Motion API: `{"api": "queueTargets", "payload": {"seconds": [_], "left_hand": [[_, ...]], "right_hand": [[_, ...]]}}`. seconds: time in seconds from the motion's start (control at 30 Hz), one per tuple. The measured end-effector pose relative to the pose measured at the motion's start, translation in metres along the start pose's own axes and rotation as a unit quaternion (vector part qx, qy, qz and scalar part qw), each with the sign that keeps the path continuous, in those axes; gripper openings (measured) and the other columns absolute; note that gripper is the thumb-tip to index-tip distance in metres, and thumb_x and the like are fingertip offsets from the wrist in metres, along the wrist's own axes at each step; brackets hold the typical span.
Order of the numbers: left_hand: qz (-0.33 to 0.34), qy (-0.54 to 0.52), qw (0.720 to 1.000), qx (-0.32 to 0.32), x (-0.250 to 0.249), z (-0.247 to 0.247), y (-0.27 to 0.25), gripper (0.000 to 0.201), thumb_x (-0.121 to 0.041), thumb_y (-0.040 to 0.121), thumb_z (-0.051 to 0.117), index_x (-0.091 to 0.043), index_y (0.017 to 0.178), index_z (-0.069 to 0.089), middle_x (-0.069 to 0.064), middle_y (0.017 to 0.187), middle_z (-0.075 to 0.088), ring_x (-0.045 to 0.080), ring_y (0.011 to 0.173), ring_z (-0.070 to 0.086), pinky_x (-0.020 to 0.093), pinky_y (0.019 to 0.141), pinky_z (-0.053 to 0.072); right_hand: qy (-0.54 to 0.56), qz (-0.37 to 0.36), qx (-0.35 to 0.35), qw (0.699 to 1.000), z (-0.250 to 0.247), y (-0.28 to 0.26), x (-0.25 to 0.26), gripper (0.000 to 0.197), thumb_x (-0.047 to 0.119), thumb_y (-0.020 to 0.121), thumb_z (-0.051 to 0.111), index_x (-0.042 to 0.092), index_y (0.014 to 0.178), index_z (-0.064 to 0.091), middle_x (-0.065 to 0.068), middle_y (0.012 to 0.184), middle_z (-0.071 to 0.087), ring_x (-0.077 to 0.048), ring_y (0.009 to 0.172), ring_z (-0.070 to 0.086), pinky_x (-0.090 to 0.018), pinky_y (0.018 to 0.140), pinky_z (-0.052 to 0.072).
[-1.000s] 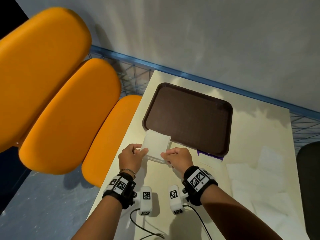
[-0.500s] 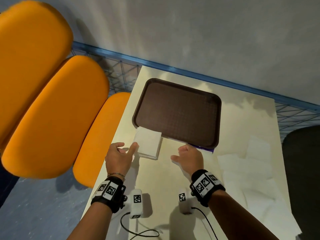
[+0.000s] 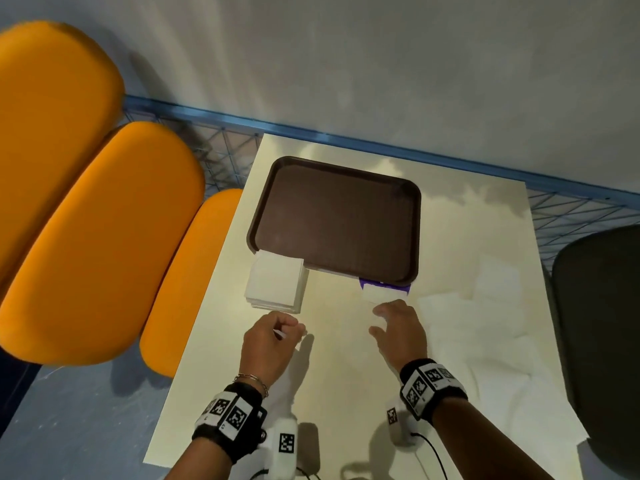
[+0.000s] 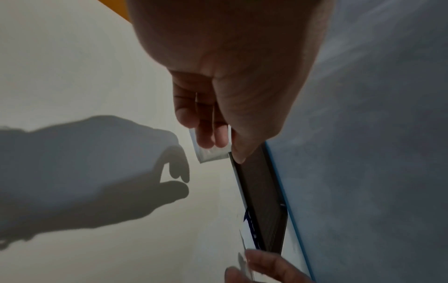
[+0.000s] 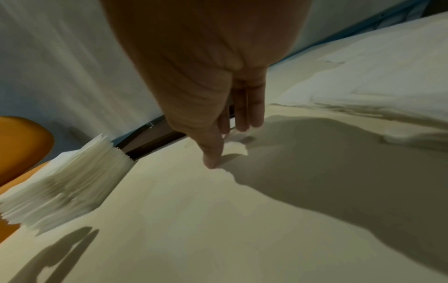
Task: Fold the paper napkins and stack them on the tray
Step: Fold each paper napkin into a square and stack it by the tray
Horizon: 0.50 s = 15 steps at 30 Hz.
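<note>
**Two hands near a napkin stack and an unloaded tray**

Three orange seat cushions (image 3: 104, 237) line the left side, beside a cream tabletop (image 3: 346, 358). On the tabletop sits one stack of folded white paper napkins (image 3: 275, 285), its far edge overlapping the near-left corner of one dark brown tray (image 3: 339, 216). No napkin lies on the tray's inner surface.

Just in front of the stack, the left hand (image 3: 270, 344) is curled, thumb and fingers pinching a small piece of white paper (image 4: 213, 153); it does not touch the stack.

To the right, well apart from it, the right hand (image 3: 398, 327) has relaxed, nearly straight fingers, reaching down at a small white paper (image 3: 379, 294) with a purple strip, which pokes out from under the tray's near edge. Whether the fingertips touch it cannot be told.

Farther right, several unfolded white napkins (image 3: 478, 327) lie spread flat on the tabletop; their number is unclear. One dark chair (image 3: 602, 341) stands at the right edge.
</note>
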<state>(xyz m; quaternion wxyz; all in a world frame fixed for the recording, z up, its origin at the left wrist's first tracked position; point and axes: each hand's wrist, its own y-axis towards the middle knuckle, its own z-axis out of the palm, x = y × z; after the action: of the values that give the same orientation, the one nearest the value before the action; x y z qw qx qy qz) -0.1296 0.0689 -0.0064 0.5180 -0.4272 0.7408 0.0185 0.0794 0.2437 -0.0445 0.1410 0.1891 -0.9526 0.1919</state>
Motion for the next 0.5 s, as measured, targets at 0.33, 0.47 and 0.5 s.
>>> {"api": "queueTargets", "payload": {"seconds": [0.33, 0.47, 0.5], "left_hand": [[-0.024, 0.031, 0.999, 0.002, 0.002, 0.027, -0.036, 0.01, -0.029, 0.087, 0.082, -0.027, 0.085, 0.073, -0.02, 0.081, 0.076, -0.003, 0.071, 0.068, 0.009, 0.063, 0.047], [-0.026, 0.051, 0.998, 0.016, -0.003, 0.047, -0.052, 0.009, -0.026, 0.089, 0.081, -0.026, 0.083, 0.074, -0.034, 0.08, 0.07, -0.008, 0.073, 0.066, 0.009, 0.065, 0.046], [-0.026, 0.05, 0.998, 0.023, -0.007, 0.054, -0.056, 0.009, -0.025, 0.09, 0.08, -0.025, 0.082, 0.074, -0.035, 0.079, 0.069, -0.009, 0.073, 0.065, 0.008, 0.066, 0.046]], "right_hand": [[-0.118, -0.048, 0.037, 0.991, -0.02, 0.012, -0.013, 0.05, 0.033, 0.106, 0.057, 0.01, 0.15, 0.053, -0.011, 0.154, 0.049, -0.031, 0.134, 0.05, -0.04, 0.114, 0.043], [-0.133, -0.07, 0.027, 0.988, -0.034, -0.006, -0.045, 0.051, 0.034, 0.104, 0.059, 0.02, 0.152, 0.049, -0.003, 0.159, 0.043, -0.026, 0.139, 0.044, -0.036, 0.116, 0.038], [-0.136, -0.054, 0.015, 0.989, -0.038, -0.01, -0.057, 0.055, 0.035, 0.104, 0.059, 0.021, 0.155, 0.045, -0.003, 0.163, 0.038, -0.027, 0.142, 0.042, -0.037, 0.118, 0.036]]}}
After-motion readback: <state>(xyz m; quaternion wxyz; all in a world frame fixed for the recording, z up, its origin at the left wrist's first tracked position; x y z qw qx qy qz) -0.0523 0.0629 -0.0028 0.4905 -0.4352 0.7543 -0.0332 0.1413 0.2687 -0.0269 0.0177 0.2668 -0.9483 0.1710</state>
